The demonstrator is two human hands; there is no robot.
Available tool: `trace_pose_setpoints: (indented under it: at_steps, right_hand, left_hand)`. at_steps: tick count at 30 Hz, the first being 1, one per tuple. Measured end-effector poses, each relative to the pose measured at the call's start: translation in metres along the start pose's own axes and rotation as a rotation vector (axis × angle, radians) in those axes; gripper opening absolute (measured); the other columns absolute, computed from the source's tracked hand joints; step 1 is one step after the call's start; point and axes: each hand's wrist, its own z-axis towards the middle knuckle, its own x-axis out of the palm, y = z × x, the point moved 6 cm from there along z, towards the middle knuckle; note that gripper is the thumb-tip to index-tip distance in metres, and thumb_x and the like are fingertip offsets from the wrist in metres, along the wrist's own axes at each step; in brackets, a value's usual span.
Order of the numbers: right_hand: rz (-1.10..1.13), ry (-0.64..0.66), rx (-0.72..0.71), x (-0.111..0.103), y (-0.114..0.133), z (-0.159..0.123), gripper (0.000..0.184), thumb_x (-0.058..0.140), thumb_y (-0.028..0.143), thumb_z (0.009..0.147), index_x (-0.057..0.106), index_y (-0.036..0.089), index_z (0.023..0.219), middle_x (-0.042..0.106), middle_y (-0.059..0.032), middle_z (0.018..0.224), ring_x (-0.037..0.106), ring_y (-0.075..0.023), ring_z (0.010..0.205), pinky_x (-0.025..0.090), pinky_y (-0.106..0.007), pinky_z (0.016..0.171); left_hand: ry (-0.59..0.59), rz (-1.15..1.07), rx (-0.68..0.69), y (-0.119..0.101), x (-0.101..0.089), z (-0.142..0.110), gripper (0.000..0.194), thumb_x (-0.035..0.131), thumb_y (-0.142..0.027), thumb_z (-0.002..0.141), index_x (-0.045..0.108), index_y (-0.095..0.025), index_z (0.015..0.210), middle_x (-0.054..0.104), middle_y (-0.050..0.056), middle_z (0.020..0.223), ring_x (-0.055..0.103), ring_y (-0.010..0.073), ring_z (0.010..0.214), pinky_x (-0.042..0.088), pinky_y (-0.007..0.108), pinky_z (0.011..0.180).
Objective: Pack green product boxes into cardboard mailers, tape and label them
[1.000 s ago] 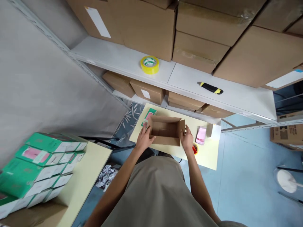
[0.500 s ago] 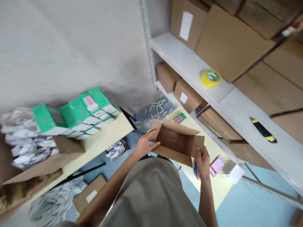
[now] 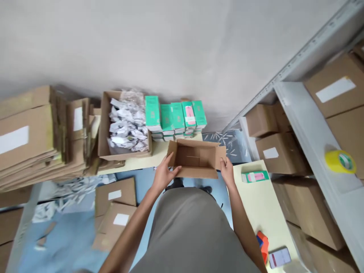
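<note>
Watching remotely, I have the open cardboard box [image 3: 196, 173] at mid-frame between both hands, its long axis running left to right. My left hand [image 3: 164, 175] grips its left end, thumb and fingers parted; my right hand [image 3: 228, 173] pinches the right flap. Neither is nearer. Upper left, a carton [image 3: 103, 132] holds crumpled white paper [image 3: 126, 123], beside green boxes [image 3: 178, 115] on the worktop [image 3: 159, 151].

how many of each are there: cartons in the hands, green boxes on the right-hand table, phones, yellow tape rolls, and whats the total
Open carton, held by the left hand and right hand: 1
Green box on the right-hand table: 1
Phone: 1
Yellow tape roll: 1
Total: 4
</note>
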Motion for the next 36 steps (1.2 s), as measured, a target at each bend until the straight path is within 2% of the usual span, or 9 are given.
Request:
trace_pose_setpoints:
  at_steps: [4,8,12,16,22,26,28,32,36]
  right_hand:
    - [0.01,0.098,-0.042,0.079,0.009,0.042,0.042,0.054,0.063,0.093,0.067,0.024,0.104,0.081,-0.0131,0.104,0.073,-0.0328,0.103,0.058,-0.048,0.097]
    - [-0.027,0.122,-0.014,0.122,0.007,0.052,0.048,0.054,0.066,0.09,0.068,0.023,0.106,0.081,-0.016,0.109,0.074,-0.035,0.106,0.058,-0.05,0.1]
    - [-0.046,0.107,0.002,0.132,0.005,0.054,0.051,0.056,0.067,0.091,0.071,0.023,0.112,0.082,-0.0169,0.113,0.074,-0.0355,0.107,0.059,-0.05,0.099]
    - [-0.061,0.115,0.029,0.131,0.004,0.061,0.057,0.058,0.069,0.089,0.072,0.021,0.118,0.082,-0.0184,0.119,0.075,-0.0376,0.11,0.06,-0.052,0.099]
    - [-0.082,0.162,0.032,0.135,0.009,0.07,0.048,0.056,0.064,0.091,0.07,0.023,0.111,0.082,-0.0172,0.112,0.076,-0.036,0.104,0.06,-0.052,0.097]
    - [-0.096,0.166,-0.001,0.138,0.017,0.071,0.044,0.053,0.062,0.093,0.069,0.023,0.107,0.081,-0.0159,0.109,0.074,-0.0352,0.105,0.058,-0.052,0.1]
    - [-0.078,0.173,-0.004,0.139,0.02,0.071,0.045,0.053,0.06,0.093,0.069,0.022,0.111,0.08,-0.0165,0.115,0.074,-0.0351,0.11,0.058,-0.051,0.102]
    - [-0.058,0.187,0.017,0.14,0.024,0.071,0.046,0.05,0.058,0.094,0.069,0.021,0.114,0.08,-0.0168,0.116,0.074,-0.035,0.108,0.058,-0.05,0.1]
    - [-0.081,0.192,0.016,0.138,0.024,0.073,0.044,0.052,0.059,0.094,0.07,0.022,0.11,0.081,-0.0147,0.109,0.074,-0.0343,0.104,0.059,-0.048,0.098]
  left_hand:
    - [-0.029,-0.039,-0.05,0.045,-0.028,0.017,0.076,0.078,-0.05,0.092,0.057,-0.017,0.158,0.063,0.021,0.158,0.058,0.0398,0.151,0.053,0.054,0.121]
    - [0.047,-0.091,-0.031,0.06,-0.054,0.028,0.067,0.075,-0.053,0.093,0.064,-0.018,0.15,0.071,0.021,0.146,0.07,0.0378,0.136,0.057,0.055,0.115]
    - [0.019,-0.085,0.024,0.06,-0.103,0.035,0.045,0.064,-0.046,0.1,0.071,-0.022,0.138,0.078,0.015,0.132,0.076,0.0321,0.117,0.065,0.046,0.099]
    - [-0.158,0.274,-0.017,0.074,-0.158,0.062,0.037,0.063,-0.029,0.098,0.074,-0.019,0.131,0.073,0.019,0.139,0.065,0.0389,0.131,0.055,0.053,0.112]
    - [-0.036,0.514,-0.126,0.107,-0.187,0.1,0.041,0.048,-0.01,0.096,0.078,-0.013,0.123,0.076,0.023,0.128,0.067,0.0393,0.121,0.055,0.051,0.105]
    - [-0.217,0.334,-0.017,0.078,-0.213,0.087,0.03,0.059,-0.029,0.104,0.079,-0.018,0.123,0.079,0.016,0.122,0.073,0.0326,0.108,0.057,0.045,0.101]
    - [-0.221,0.174,0.074,0.05,-0.204,0.079,0.029,0.062,-0.036,0.106,0.078,-0.023,0.127,0.078,0.011,0.124,0.075,0.0269,0.103,0.059,0.04,0.098]
    - [0.017,0.03,0.203,-0.003,-0.135,0.078,0.029,0.064,-0.041,0.108,0.076,-0.023,0.128,0.076,0.011,0.129,0.073,0.0244,0.112,0.061,0.039,0.101]
    - [0.075,0.076,0.185,-0.012,-0.091,0.086,0.04,0.07,-0.042,0.106,0.067,-0.02,0.139,0.067,0.013,0.142,0.07,0.0259,0.12,0.063,0.048,0.102]
